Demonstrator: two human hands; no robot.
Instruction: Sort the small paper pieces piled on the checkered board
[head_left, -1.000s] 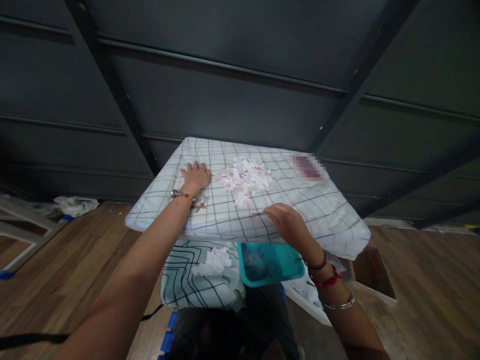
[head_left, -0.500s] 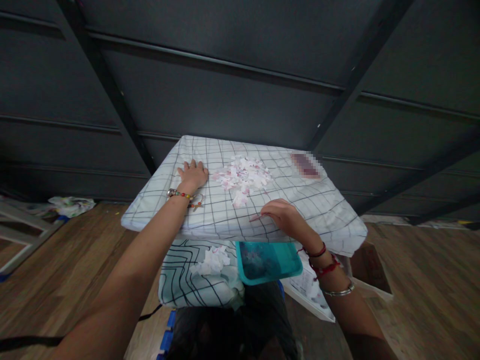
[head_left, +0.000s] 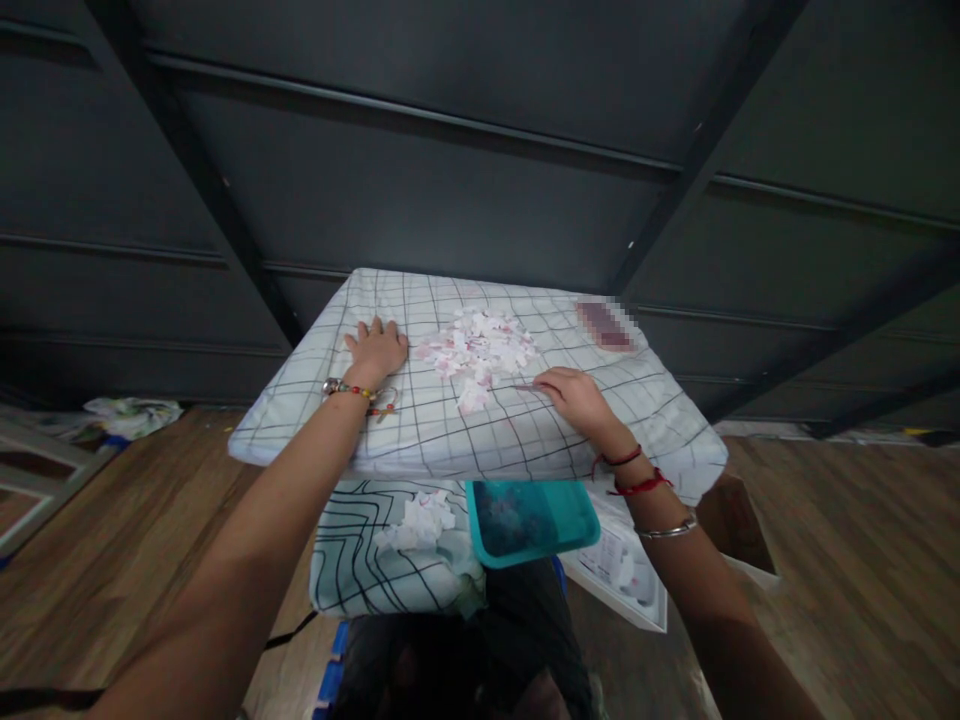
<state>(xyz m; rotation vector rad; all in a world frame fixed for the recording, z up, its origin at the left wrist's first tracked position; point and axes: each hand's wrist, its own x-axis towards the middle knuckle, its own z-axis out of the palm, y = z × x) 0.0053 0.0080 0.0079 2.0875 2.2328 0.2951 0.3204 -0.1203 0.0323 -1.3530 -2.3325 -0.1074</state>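
My left hand (head_left: pixel 377 348) lies flat on the checked cloth (head_left: pixel 420 430), fingers spread, just left of a heap of small white and pinkish paper scraps (head_left: pixel 484 345). A beaded bracelet circles that wrist. To the right of the heap, my right hand (head_left: pixel 577 400) is closed in a pinch on a thin, slender tool (head_left: pixel 529 387) whose tip points left toward the scraps. Its exact kind is too small to make out. Below the table edge sits a turquoise tray (head_left: pixel 574 515), dark and speckled inside at its left. Beside it, more scraps (head_left: pixel 426 520) lie on a folded patterned cloth (head_left: pixel 345 570).
A blurred-out reddish flat item (head_left: pixel 607 325) rests at the cloth's far right. An opened white box (head_left: pixel 630 590) stands below on the right, with a brown box (head_left: pixel 742 530) beyond it. A dark panelled wall (head_left: pixel 420 190) rises behind the table.
My right hand has moved up and away from the table's front edge, with the thin tool now nearer the paper heap. My left hand stays flat on the cloth. The view has shifted slightly.
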